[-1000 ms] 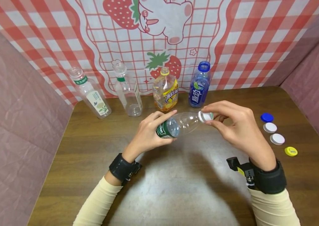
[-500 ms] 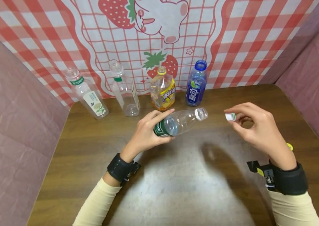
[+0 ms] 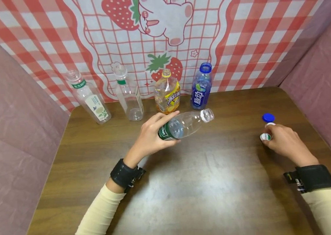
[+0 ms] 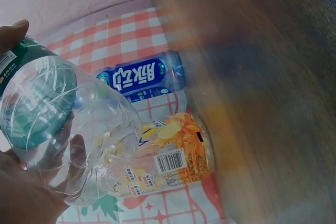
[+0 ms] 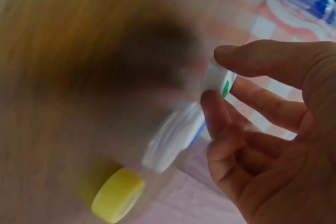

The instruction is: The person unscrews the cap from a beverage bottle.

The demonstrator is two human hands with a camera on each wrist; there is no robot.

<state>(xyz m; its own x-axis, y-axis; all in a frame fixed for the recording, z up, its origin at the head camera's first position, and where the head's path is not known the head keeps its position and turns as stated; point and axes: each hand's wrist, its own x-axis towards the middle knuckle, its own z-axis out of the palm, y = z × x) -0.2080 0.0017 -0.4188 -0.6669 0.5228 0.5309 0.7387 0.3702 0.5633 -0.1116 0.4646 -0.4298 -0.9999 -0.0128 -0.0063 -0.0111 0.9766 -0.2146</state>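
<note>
My left hand (image 3: 150,135) grips a clear plastic bottle (image 3: 190,124) round its green label, holding it tilted above the table with the uncapped neck pointing right. At the right side, my right hand (image 3: 290,145) pinches a small white bottle cap (image 3: 265,137) with a green mark, low over the tabletop. Close by it are a blue cap (image 3: 268,117) and a white cap (image 3: 270,124) partly covered by the hand. The right wrist view shows the pinched cap (image 5: 216,80) between thumb and finger, with white caps (image 5: 170,140) and a yellow cap (image 5: 118,195) near it.
Along the back of the wooden table (image 3: 183,189) stand two clear bottles (image 3: 93,101) (image 3: 130,98), a yellow-labelled bottle (image 3: 167,94) and a blue bottle (image 3: 201,88), all uncapped. A red-and-white checked cloth (image 3: 250,49) hangs behind them.
The right hand has pulled the white cap off the bottle's neck and carried it right and down to the other caps. The left hand still holds the bottle in nearly the same place.
</note>
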